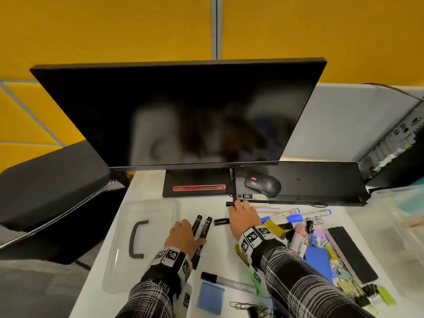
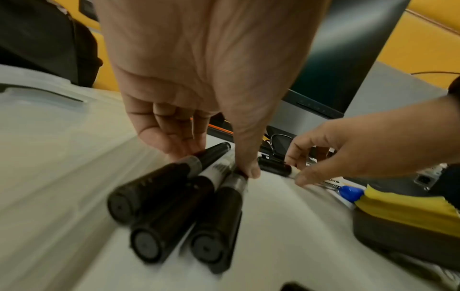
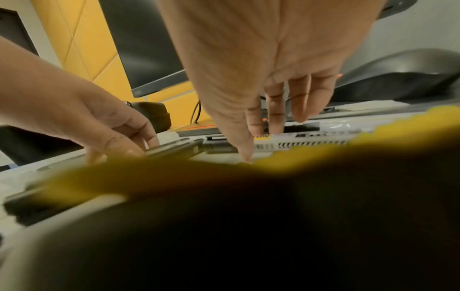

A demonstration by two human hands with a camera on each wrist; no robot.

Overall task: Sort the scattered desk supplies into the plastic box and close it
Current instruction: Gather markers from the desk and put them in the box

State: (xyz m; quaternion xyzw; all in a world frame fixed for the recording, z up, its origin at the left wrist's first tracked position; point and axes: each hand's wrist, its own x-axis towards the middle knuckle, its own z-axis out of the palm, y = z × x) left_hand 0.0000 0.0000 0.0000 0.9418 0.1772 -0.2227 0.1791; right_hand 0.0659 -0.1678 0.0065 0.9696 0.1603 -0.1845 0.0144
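Observation:
My left hand (image 1: 191, 228) grips three black markers (image 2: 174, 206) side by side, thumb on one side and fingers (image 2: 171, 141) on the other; their caps point toward me in the left wrist view. My right hand (image 1: 238, 206) reaches to the keyboard's near edge and pinches a white marker with a black cap (image 1: 230, 204), thumb in front and fingers behind it (image 3: 219, 148). The clear box lid (image 1: 119, 226) with a black handle lies to the left. A translucent plastic box (image 1: 390, 237) stands at the right edge.
Blue-capped markers (image 1: 294, 213), a yellow eraser (image 1: 273, 228), a loose black cap (image 1: 221, 221), a clear-bodied marker (image 1: 227, 282), a blue pad (image 1: 210, 297), and a pile of clips and notes (image 1: 321, 255) lie on the desk. Monitor (image 1: 179, 115), mouse (image 1: 263, 184) and keyboard (image 1: 321, 182) stand behind.

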